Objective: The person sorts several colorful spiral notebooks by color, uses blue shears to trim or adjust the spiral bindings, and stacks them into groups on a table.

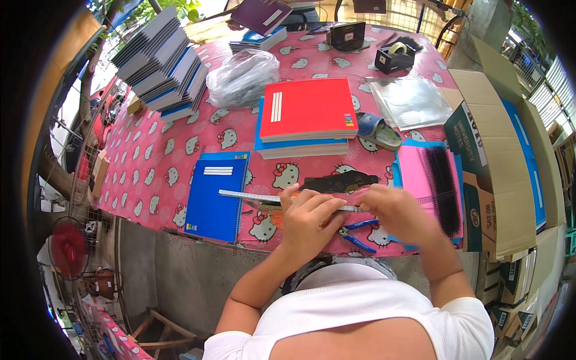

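Note:
My left hand (pixel 309 219) is closed round a notebook held on edge, so that mostly its narrow white paper edge (pixel 252 196) shows. At the right end of that edge my right hand (pixel 390 207) has its fingers drawn together; what they pinch is hidden, and the hand is slightly blurred. Blue-handled pliers (pixel 359 239) lie on the table just below my hands. A blue spiral notebook (pixel 215 198) lies flat to the left. To the right, black binding coils (pixel 440 191) rest on pink covers (pixel 414 171). A dark flat piece (pixel 341 180) lies beyond my hands.
A red-topped notebook stack (pixel 312 105) stands mid-table, beside a slipper (pixel 379 132). Farther off are a tall notebook pile (pixel 162 66), a plastic bag (pixel 243 78), clear sleeves (pixel 411 102) and a tape dispenser (pixel 395 59). An open carton (pixel 501 162) borders the right; another person holds a purple notebook (pixel 261 15).

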### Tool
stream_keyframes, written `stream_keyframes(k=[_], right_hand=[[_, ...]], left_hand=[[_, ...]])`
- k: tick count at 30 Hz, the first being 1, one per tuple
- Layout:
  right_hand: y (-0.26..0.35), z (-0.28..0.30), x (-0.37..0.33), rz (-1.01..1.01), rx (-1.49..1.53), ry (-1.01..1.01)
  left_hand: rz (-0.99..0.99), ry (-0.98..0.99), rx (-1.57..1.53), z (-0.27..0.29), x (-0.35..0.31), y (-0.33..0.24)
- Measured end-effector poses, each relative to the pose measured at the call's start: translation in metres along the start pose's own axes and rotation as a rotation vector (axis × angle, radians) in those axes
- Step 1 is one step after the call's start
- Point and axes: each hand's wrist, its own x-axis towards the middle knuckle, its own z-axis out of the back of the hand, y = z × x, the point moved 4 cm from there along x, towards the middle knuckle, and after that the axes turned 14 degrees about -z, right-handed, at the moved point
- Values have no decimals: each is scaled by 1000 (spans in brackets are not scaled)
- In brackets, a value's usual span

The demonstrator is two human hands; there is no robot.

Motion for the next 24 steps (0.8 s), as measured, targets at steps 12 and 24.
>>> stream_keyframes(k=[12, 24], right_hand=[[-212, 30, 109, -781, -464, -340], [-80, 8, 34, -141, 722, 100]], left_hand=[[21, -51, 41, 7, -3, 7], [23, -62, 9, 3, -1, 11]])
